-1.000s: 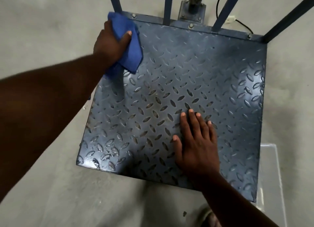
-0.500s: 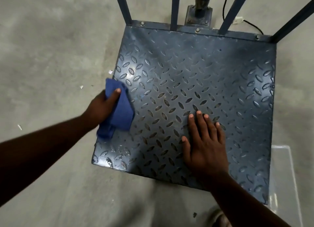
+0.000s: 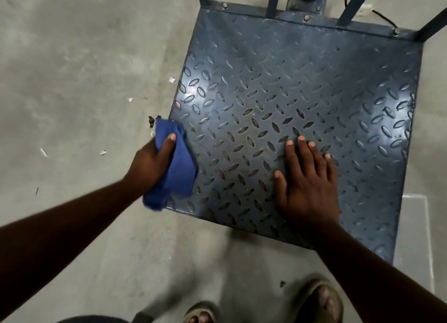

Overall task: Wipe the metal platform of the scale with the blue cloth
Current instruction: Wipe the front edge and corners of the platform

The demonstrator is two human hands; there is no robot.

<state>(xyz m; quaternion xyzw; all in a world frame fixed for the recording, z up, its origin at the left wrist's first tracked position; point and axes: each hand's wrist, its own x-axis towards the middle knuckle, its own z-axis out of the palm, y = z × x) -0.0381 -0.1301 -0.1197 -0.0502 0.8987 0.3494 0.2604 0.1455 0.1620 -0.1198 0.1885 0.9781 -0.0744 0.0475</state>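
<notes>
Blue cloth (image 3: 180, 167) bunched at near-left edge of metal platform (image 3: 302, 80), lower end overhanging the edge | your L hand (image 3: 150, 165): grip closed, thumb + fingers wrapped round cloth | your R hand (image 3: 307, 184): fingers straight, palm flat on platform, near front-centre | concrete floor (image 3: 72, 80) w/ small debris bits (image 3: 172, 80) left of platform
</notes>
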